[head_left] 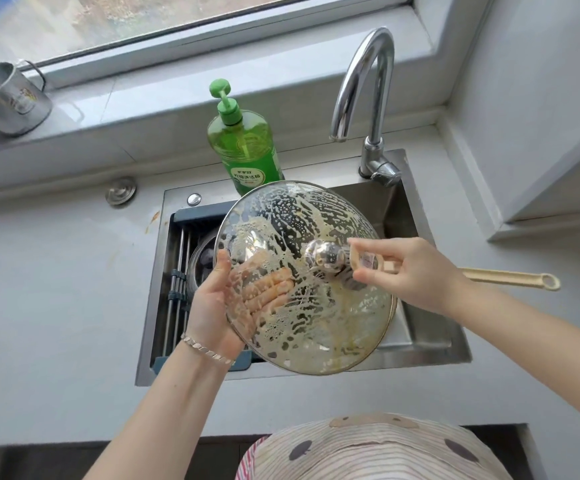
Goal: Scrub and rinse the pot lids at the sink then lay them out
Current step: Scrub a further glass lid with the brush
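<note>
A round glass pot lid [316, 313] with a steel rim and a shiny metal knob is held tilted over the sink [430, 344], covered in yellowish soap foam. My left hand [222, 306] grips its left edge, thumb on top and fingers showing through the glass from beneath. My right hand [409, 271] holds a beige long-handled dish brush [510, 279]; its head rests on the lid right beside the knob. A second lid or pot [200, 261] lies in the sink's left part, mostly hidden.
A green pump bottle of dish soap [245, 147] stands behind the sink. The chrome tap [368, 98] arches at the back right, with no water visible. A metal mug [7, 98] sits on the window sill at left. A drain rack [177, 289] spans the sink's left side.
</note>
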A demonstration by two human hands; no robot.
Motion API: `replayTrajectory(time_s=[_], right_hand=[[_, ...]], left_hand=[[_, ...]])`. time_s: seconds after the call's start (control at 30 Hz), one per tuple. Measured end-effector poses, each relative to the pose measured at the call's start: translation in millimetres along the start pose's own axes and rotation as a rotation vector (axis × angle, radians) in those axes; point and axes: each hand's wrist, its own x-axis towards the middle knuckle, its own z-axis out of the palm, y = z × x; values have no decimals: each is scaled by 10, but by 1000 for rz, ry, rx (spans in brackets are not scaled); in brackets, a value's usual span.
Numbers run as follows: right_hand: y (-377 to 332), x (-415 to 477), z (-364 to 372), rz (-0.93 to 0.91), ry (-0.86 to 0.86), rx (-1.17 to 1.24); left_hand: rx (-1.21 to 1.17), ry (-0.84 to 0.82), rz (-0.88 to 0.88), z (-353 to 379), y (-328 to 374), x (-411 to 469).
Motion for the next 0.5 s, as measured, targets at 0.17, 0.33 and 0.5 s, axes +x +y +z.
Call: replayTrajectory(time_s=[0.17, 0.33, 0.5], right_hand=[[120, 197, -98, 120, 150, 70], [-23, 237, -84, 66, 79, 52], [17, 303, 17, 88, 11, 82]], left_hand=[[52, -44, 2, -28, 16, -13], [70, -68, 6, -71, 36, -17], [136, -101, -11, -24, 16, -6]])
